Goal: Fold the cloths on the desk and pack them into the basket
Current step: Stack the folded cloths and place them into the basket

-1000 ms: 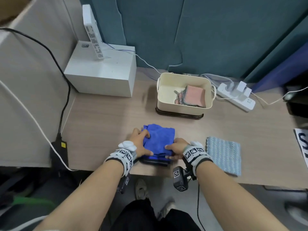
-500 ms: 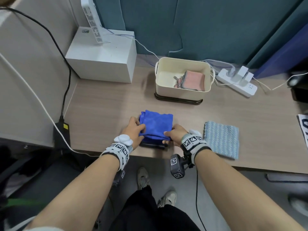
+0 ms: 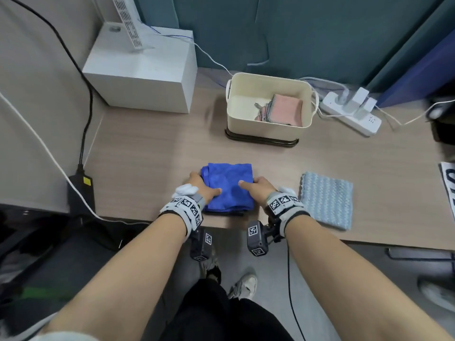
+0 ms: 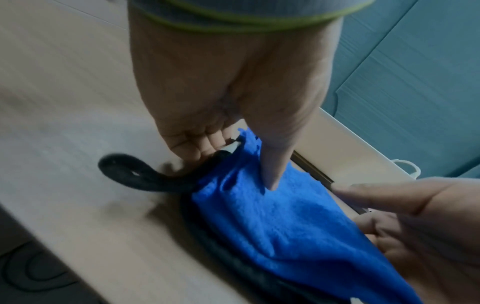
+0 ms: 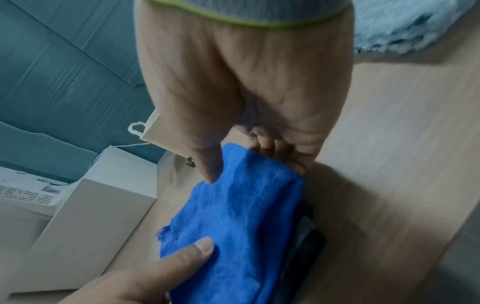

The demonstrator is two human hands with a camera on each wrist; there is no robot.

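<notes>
A folded blue cloth (image 3: 229, 185) lies on a dark cloth (image 3: 227, 213) near the desk's front edge. My left hand (image 3: 204, 189) grips the stack's left side, thumb on top and fingers tucked beneath, as the left wrist view shows on the blue cloth (image 4: 272, 216). My right hand (image 3: 256, 188) grips the right side the same way, thumb pressed on the blue cloth (image 5: 233, 216). The cream basket (image 3: 266, 131) stands behind, holding a pink cloth (image 3: 286, 110) at its right. A folded light blue cloth (image 3: 326, 199) lies to the right of my right hand.
A white box (image 3: 145, 77) with an upright router sits at the back left. A white power strip (image 3: 352, 114) with plugs and cables lies right of the basket. Cables run down the left wall to a black adapter (image 3: 81, 190). A printed sheet (image 3: 449, 185) lies at the right edge.
Both hands slid from the cloth's near corners to its left and right sides, and the thumbs now lie on top. The blue cloth stays in the same spot on the desk.
</notes>
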